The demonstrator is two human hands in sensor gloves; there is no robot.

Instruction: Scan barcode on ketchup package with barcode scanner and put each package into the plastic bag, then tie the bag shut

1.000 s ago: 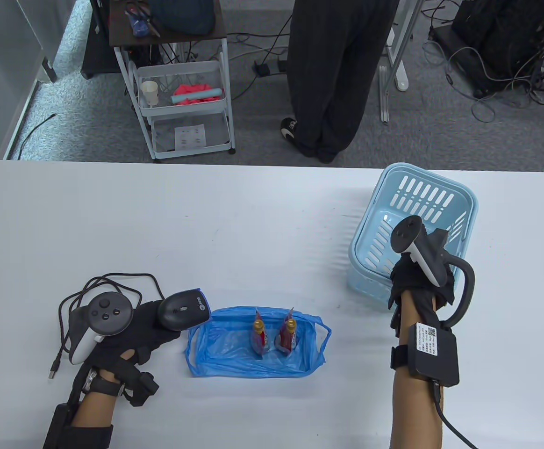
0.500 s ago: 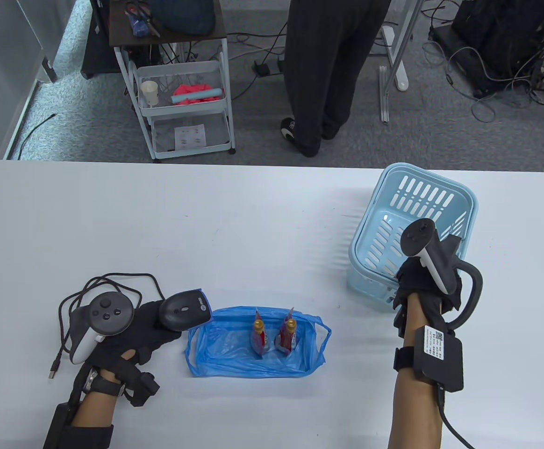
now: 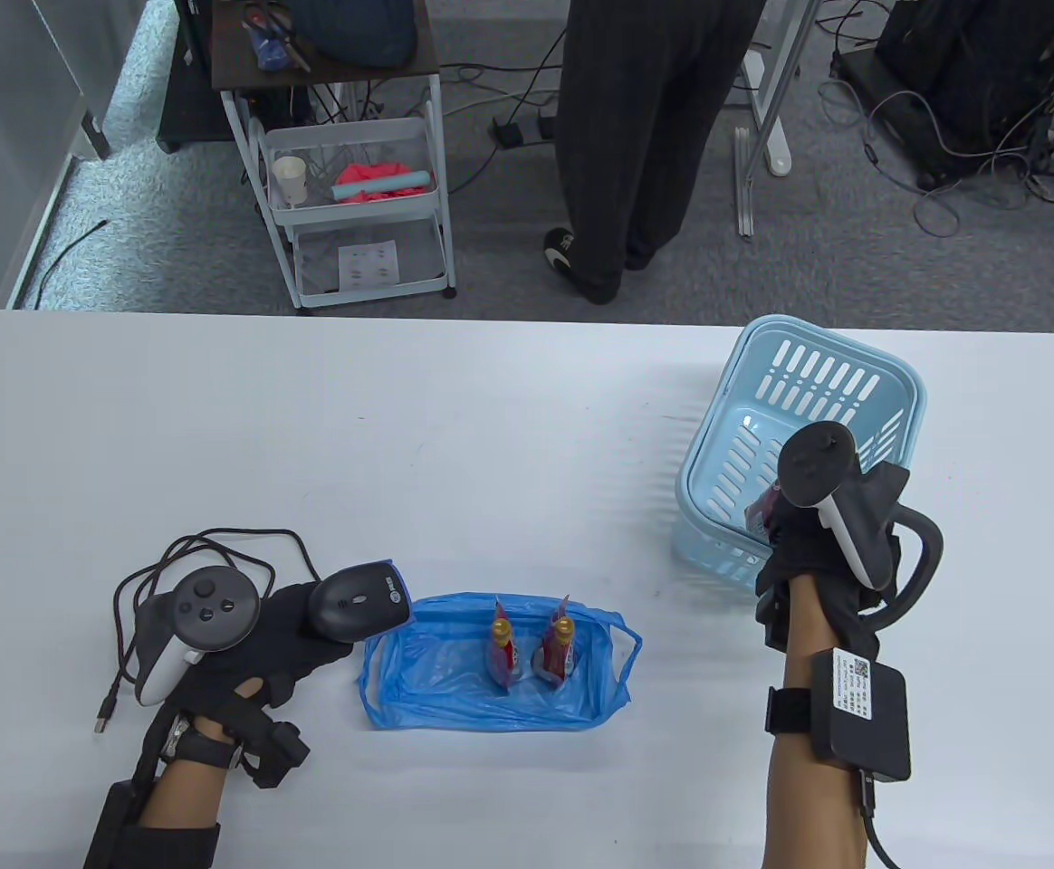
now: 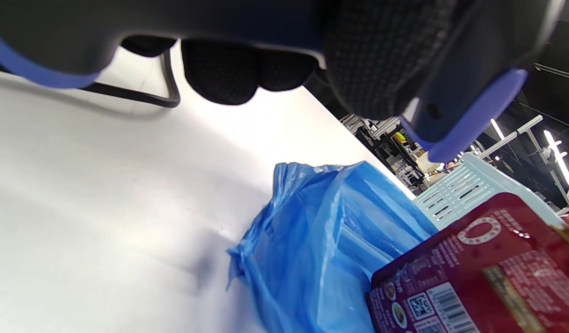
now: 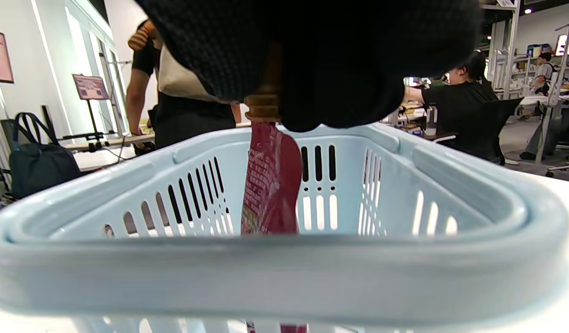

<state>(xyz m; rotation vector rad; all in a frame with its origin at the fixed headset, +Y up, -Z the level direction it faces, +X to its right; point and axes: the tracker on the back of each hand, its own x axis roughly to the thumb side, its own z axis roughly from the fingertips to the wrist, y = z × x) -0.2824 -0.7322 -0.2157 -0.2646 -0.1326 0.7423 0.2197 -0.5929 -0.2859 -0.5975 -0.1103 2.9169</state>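
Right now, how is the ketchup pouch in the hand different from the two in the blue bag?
The held ketchup pouch hangs by its cap from the right hand, over the basket; the bagged pouches stand untouched in the plastic bag. All are red with gold caps.

The barcode scanner [image 3: 359, 599], dark grey with a blue front edge, sits at the near left, just left of the plastic bag [image 3: 418, 674]. The blue bag lies open and flattened, with two red ketchup packages [image 3: 503, 648] [image 3: 557, 650] upright inside, side by side. A third ketchup package [image 5: 269, 182], red with a tan cap, hangs upright in the light-blue basket [image 3: 817, 380] at the right.
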